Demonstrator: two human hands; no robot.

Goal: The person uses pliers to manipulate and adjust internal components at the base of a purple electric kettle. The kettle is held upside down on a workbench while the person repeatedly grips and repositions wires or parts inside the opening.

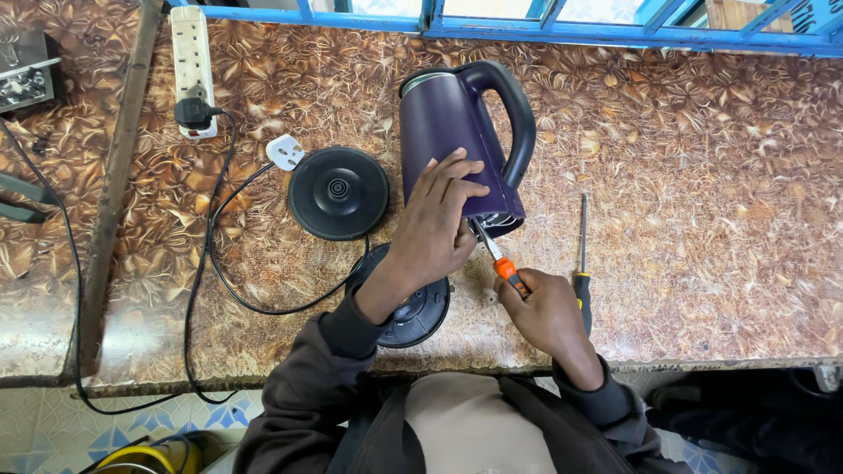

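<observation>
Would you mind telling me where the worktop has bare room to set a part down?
Bare worktop lies right of the loose screwdriver. It is crowded around the purple kettle, both hands, round base, removed bottom cover and cord.
</observation>
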